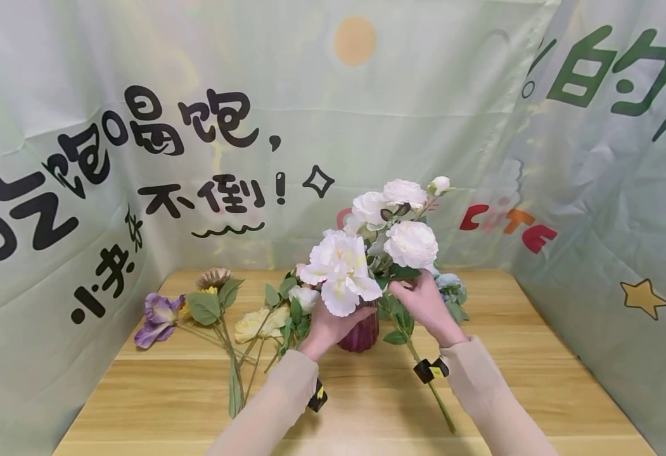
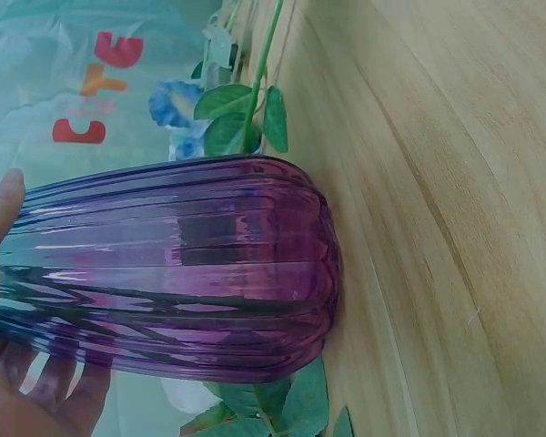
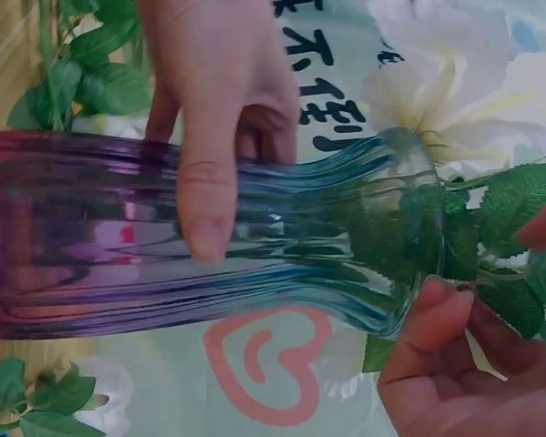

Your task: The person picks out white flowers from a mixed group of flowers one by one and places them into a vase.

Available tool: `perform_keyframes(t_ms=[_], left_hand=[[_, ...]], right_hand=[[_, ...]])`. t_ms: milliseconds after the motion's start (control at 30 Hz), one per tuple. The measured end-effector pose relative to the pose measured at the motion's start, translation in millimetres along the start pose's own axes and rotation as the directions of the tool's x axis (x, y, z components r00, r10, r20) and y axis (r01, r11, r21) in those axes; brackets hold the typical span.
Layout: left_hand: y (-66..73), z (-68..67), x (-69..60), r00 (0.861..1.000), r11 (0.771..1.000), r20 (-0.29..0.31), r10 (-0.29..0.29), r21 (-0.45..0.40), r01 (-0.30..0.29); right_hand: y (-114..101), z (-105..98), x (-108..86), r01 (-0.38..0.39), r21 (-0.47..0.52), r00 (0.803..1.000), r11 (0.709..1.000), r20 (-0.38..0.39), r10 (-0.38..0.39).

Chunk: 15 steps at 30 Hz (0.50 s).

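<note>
A ribbed glass vase (image 2: 191, 273), purple at the base and blue-green toward the neck, stands upright on the table. My left hand (image 1: 329, 329) grips its middle, with the thumb (image 3: 207, 209) across the near side. Stems show through the glass. Above its mouth are a large white flower (image 1: 341, 269) with yellowish streaks and a spray of white roses (image 1: 412, 244) with a bud. At the rim my right hand (image 1: 424, 301) pinches a thin stem among green leaves (image 3: 519, 209); petals hide part of this in the head view.
Left of the vase lie a purple flower (image 1: 158, 320), a brown flower (image 1: 214, 278) and a pale yellow flower (image 1: 261, 323). Blue flowers (image 1: 451, 286) lie behind my right hand. A long green stem (image 1: 441, 405) reaches toward the near table edge. Printed cloth (image 1: 287, 76) surrounds the table.
</note>
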State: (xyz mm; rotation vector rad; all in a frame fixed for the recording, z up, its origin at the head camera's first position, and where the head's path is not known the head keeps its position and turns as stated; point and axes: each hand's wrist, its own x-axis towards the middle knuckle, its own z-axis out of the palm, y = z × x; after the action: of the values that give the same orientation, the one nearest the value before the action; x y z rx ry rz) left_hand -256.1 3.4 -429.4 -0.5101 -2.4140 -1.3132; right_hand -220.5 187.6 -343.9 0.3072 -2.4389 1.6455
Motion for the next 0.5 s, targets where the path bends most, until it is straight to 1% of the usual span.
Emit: perform_keyframes(t_ms=[33, 100, 133, 200, 333, 433, 500], left_hand=[[-0.2, 0.1, 0.0, 1.0, 1.0, 0.001, -0.004, -0.002, 0.004], [-0.5, 0.4, -0.1, 1.0, 1.0, 0.005, -0.014, -0.003, 0.014], [-0.4, 0.5, -0.3, 1.0, 1.0, 0.01, -0.025, -0.003, 0.025], [-0.3, 0.9, -0.3, 0.999, 0.999, 0.016, -0.043, -0.012, 0.044], [0.0, 1.6, -0.1, 0.998, 0.998, 0.02, -0.063, -0.03, 0.064], [0.0, 1.9, 0.2, 0.998, 0.997, 0.019, -0.061, -0.034, 0.062], [-0.2, 1.8, 0.4, 0.998, 0.998, 0.015, -0.059, -0.035, 0.06]], right_hand=[[-1, 0, 0.1, -0.012, 0.015, 1.0, 1.0, 0.01, 0.012], [-3, 1, 1.5, -0.023, 0.037, 1.0, 0.999, -0.008, 0.023], [-4, 2, 2.5, -0.024, 0.049, 0.999, 0.999, -0.028, 0.025], [-6, 4, 5.1, -0.001, 0.078, 0.997, 0.997, -0.078, 0.008], [-6, 8, 9.9, 0.041, 0.125, 0.985, 0.991, -0.173, -0.019], [-5, 9, 13.2, 0.055, 0.125, 0.975, 0.991, -0.219, -0.027], [-4, 10, 15.1, 0.055, 0.097, 0.973, 0.994, -0.228, -0.032]])
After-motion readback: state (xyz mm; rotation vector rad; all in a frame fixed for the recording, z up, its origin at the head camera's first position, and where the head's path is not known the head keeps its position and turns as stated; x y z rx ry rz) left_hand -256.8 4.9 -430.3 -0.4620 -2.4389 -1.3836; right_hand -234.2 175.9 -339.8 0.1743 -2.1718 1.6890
